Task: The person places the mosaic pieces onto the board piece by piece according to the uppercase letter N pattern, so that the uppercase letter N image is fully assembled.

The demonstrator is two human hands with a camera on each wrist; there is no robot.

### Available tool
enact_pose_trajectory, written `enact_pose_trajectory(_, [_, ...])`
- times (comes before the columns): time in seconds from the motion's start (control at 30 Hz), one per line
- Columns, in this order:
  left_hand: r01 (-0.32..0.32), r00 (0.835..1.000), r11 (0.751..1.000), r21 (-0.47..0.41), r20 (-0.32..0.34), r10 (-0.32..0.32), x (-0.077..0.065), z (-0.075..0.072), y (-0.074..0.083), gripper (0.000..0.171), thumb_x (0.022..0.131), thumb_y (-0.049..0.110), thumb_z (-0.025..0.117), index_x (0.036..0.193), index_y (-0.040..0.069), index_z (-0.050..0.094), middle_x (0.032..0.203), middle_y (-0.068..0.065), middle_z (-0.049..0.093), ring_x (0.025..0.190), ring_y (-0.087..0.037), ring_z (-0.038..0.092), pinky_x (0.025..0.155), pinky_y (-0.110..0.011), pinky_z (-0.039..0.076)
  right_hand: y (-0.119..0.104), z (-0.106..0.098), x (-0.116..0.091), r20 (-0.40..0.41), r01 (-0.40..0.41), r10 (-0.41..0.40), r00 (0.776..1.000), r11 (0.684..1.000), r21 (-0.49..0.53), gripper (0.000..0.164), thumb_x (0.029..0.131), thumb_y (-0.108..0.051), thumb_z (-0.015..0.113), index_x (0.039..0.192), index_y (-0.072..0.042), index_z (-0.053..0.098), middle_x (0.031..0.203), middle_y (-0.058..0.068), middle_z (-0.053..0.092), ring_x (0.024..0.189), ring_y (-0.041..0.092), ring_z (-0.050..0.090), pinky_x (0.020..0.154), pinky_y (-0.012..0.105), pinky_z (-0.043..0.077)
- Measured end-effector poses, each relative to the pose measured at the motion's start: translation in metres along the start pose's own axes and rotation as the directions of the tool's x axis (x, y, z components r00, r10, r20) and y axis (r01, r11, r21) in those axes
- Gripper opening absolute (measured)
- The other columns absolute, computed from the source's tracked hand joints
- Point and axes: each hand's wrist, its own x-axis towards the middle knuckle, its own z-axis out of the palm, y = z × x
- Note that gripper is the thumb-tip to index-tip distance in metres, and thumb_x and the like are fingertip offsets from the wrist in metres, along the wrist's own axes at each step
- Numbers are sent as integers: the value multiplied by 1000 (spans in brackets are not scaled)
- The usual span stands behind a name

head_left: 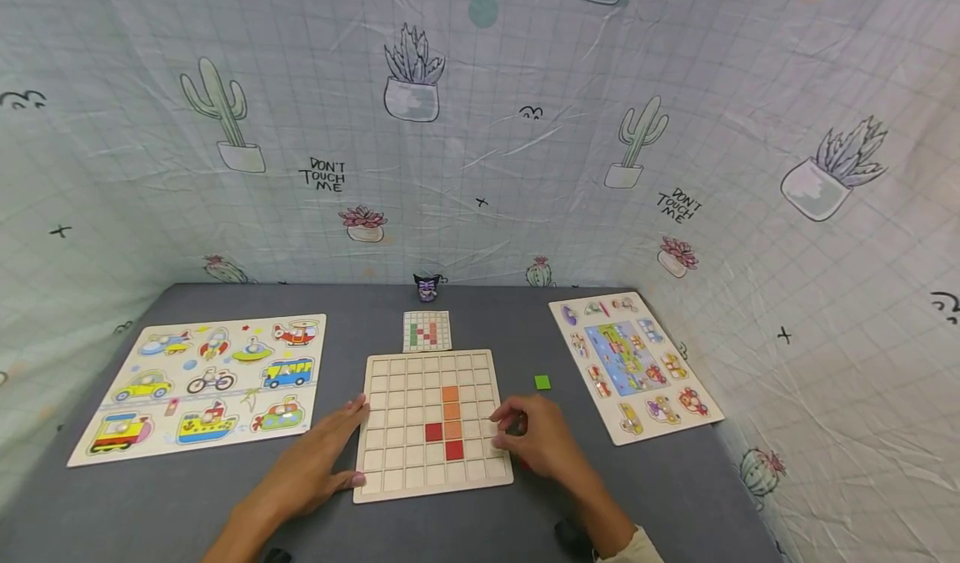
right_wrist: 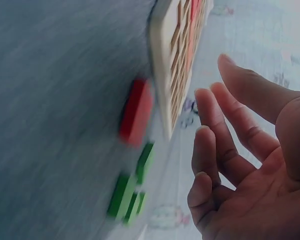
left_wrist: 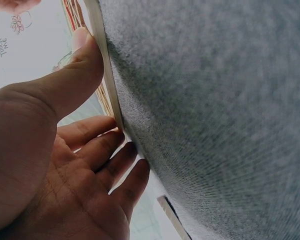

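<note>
A square wooden grid board (head_left: 390, 463) lies in front of me. In its cells sit a short column of orange tiles (head_left: 452, 411) and two red tiles (head_left: 454, 449). My left hand (head_left: 311, 463) rests against the board's left edge, thumb and fingers spread along it. Over the board's right edge hovers my right hand (head_left: 540, 434), its fingers loosely bent; the right wrist view shows nothing between them. A loose red block (right_wrist: 137, 112) and several green blocks (right_wrist: 122, 195) lie on the table beside the board. One green tile (head_left: 542, 383) shows beyond the right hand.
Behind the board lies a small pattern card (head_left: 427, 346) with coloured squares, and behind that stands a small dark figurine (head_left: 427, 288). A vehicle puzzle board (head_left: 225, 379) is at the left, another picture puzzle (head_left: 630, 363) at the right. A printed cloth (head_left: 480, 154) hangs behind the table.
</note>
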Motion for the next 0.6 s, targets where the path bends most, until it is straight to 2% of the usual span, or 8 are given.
enact_pose_trajectory(0.17, [6,1000,1000,8,15,-6,0,-1,1,93,83,30,91,159,0,45,171,-16,40,155,-42,43,120,-60,41,15,-13,-16,-22,-23,22,1000,997,-67,29,74,-15,97,97,-21,80,93,-6,73,85,16,62,74,25,49])
enact_pose_trajectory(0.33, [12,1000,1000,12,15,-12,-1,-1,1,94,83,30,91,159,1,45,171,-16,39,155,-42,42,120,-60,41,23,-20,-26,7,-19,20,1000,987,-161,35,66,-16,101,95,-22,81,93,-7,72,88,15,59,77,31,47])
enact_pose_trajectory(0.43, [11,1000,1000,8,10,-11,-1,-2,2,93,83,30,91,159,0,45,170,-16,40,155,-42,42,120,-59,41,25,-20,-28,21,-3,7,1000,982,-188,35,65,-14,101,94,-21,81,91,-7,72,88,15,62,77,32,48])
enact_pose_trajectory(0.6, [5,1000,1000,4,7,-5,-1,-3,3,93,83,31,91,159,0,46,170,-16,41,154,-42,43,119,-60,42,25,-17,-28,23,9,-4,1000,980,-200,29,70,-11,98,89,-21,79,85,-9,71,82,12,62,73,27,48])
